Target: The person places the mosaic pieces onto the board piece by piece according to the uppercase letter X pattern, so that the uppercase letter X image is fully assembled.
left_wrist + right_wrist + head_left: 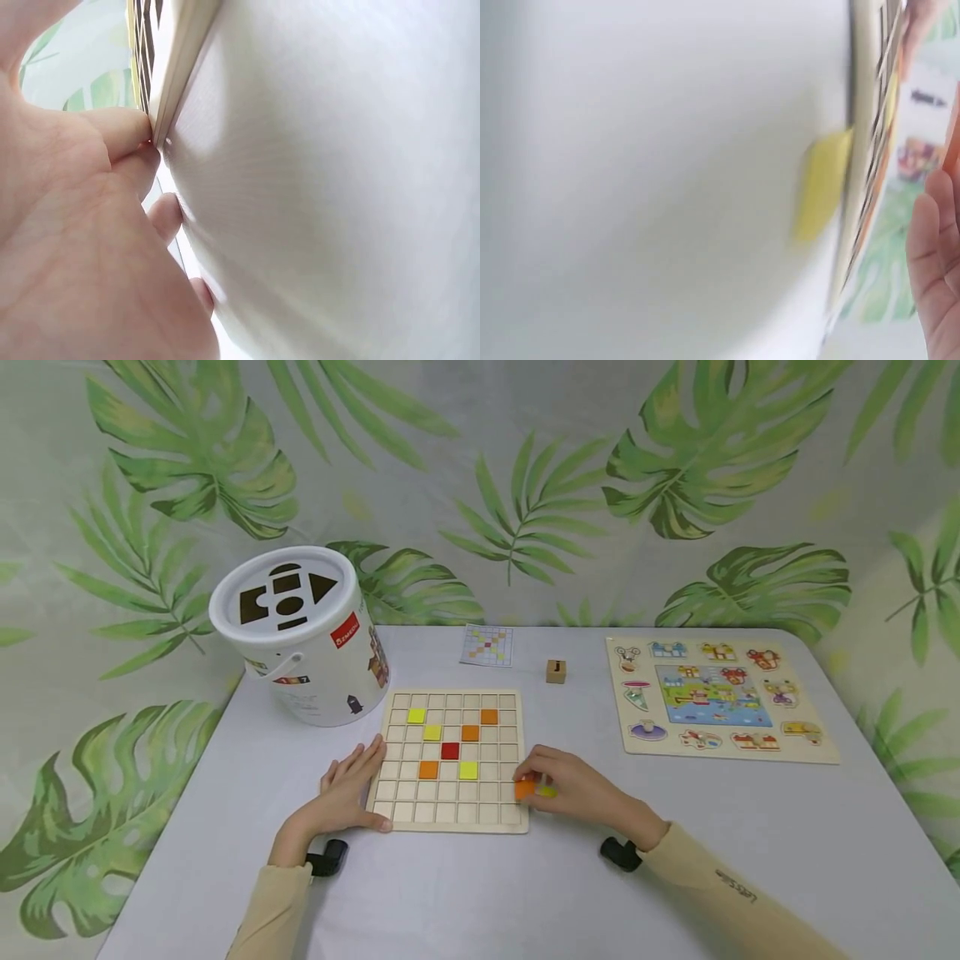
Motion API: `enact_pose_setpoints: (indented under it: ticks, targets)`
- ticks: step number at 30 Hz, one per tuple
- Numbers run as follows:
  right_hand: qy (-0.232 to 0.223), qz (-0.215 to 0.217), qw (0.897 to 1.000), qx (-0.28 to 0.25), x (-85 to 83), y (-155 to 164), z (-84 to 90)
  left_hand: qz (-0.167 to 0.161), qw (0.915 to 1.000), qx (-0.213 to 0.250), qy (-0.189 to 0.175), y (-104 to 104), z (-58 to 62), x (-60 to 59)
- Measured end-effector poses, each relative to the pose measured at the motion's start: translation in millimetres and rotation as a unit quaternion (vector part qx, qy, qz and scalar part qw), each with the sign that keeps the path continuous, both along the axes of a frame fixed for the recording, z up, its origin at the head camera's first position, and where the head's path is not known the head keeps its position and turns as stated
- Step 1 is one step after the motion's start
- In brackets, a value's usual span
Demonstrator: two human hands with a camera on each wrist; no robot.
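A wooden grid board (pixel 406 813) lies on the table, with several yellow, orange and red square tiles set in its cells. The red tile (pixel 450 751) sits near the middle. My left hand (pixel 341 797) rests against the board's left edge, its thumb at the near left corner; in the left wrist view the fingers (pixel 124 131) touch the board's side. Over the right edge of the board, my right hand (pixel 572 785) pinches an orange tile (pixel 524 789). Beside the board, partly hidden under that hand, a yellow tile (pixel 825 184) lies on the table.
A white bucket (pixel 315 693) with shaped holes in its lid stands at the back left. Behind the board are a pattern card (pixel 480 652) and a small wooden block (pixel 556 672). A picture puzzle board (pixel 637 693) lies at the right.
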State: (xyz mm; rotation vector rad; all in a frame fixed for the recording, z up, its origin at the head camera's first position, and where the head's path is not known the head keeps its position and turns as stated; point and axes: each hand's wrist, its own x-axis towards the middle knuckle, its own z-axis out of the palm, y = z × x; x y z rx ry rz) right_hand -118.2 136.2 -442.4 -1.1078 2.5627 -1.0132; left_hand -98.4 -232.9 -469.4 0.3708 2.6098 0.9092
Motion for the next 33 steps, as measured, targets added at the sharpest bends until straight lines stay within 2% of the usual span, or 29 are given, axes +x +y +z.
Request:
enact_pose_setpoints:
  ticks: [4, 13, 18, 23, 33]
  targets:
    - [0.006, 0.019, 1.0, -0.005, -6.2, -37, 0.7, -0.002, 1.0, 0.001, 0.0, 0, -0.7, 0.4]
    - [0.033, 0.054, 0.998, 0.025, -14.0, -115, 1.6, -0.01, 0.9999, 0.004, 0.004, -1, 0.8, 0.9]
    - [0.032, 0.048, 0.997, 0.053, -15.4, -145, -2.1, -0.013, 0.9999, 0.0, 0.008, -1, 1.1, 0.9]
    - [0.034, 0.039, 0.995, 0.09, -17.3, -163, -7.6, -0.016, 0.9998, -0.003, 0.01, -1, 1.2, 0.6]
    - [-0.015, 0.044, 0.995, 0.085, -16.5, -164, -6.0, -0.011, 0.9999, -0.003, 0.006, -1, 1.5, 0.8]
